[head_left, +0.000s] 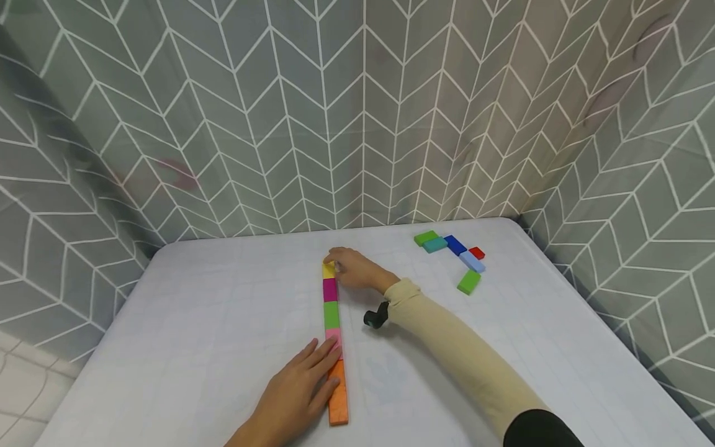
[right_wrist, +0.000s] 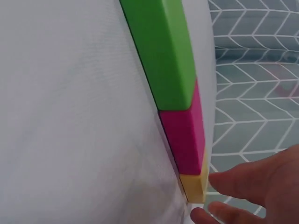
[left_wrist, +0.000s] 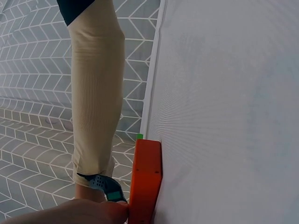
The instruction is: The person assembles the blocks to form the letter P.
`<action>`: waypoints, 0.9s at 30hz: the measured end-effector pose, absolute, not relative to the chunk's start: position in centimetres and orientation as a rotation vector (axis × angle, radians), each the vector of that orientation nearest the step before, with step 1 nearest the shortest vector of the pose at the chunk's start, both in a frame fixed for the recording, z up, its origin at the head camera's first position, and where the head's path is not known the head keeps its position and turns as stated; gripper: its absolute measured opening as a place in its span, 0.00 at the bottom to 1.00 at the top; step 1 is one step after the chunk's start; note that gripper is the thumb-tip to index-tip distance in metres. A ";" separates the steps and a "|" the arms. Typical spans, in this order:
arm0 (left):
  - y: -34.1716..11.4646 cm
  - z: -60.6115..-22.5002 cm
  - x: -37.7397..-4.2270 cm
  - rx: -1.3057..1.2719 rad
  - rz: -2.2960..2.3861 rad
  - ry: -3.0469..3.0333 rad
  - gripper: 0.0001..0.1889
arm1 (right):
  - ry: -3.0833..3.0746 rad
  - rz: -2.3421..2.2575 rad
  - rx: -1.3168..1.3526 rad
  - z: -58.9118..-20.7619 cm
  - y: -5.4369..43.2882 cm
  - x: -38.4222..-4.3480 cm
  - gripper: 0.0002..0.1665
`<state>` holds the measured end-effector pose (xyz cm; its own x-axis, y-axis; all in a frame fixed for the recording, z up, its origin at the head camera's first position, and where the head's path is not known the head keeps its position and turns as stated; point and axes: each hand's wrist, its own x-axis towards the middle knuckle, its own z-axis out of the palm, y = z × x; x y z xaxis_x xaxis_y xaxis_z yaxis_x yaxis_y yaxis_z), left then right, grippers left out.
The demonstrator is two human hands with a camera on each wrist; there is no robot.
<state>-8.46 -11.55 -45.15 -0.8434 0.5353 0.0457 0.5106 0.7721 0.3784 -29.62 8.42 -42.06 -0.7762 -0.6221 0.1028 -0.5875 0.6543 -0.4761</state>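
Observation:
Five flat blocks lie end to end in a straight row: yellow [head_left: 328,271], magenta [head_left: 330,290], green [head_left: 331,315], pink [head_left: 332,334] and orange [head_left: 338,403]. My left hand [head_left: 296,388] rests along the near part of the row, fingers extended onto the pink block and thumb against the orange one. At the far end, my right hand [head_left: 357,269] holds the yellow block between thumb and bent fingers. The right wrist view shows the thumb [right_wrist: 229,181] beside the yellow block [right_wrist: 192,187]; the fingertips are at its far end.
To the right on the white table [head_left: 223,298] lie several loose blocks, among them a dark blue one [head_left: 455,244], a light blue one [head_left: 472,261], a red one [head_left: 477,252] and a green one [head_left: 469,282]. A patterned curtain [head_left: 346,124] hangs behind.

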 end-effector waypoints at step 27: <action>-11.8 -45.5 -8.3 0.855 0.625 2.914 0.29 | 3.086 -0.976 -0.647 -40.4 24.0 -29.5 0.21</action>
<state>-8.29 -11.77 -45.53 -0.8471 0.5265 0.0723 0.5098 0.7667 0.3902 -29.46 23.98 -40.43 -0.9109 -0.3174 0.2637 -0.4113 0.7500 -0.5180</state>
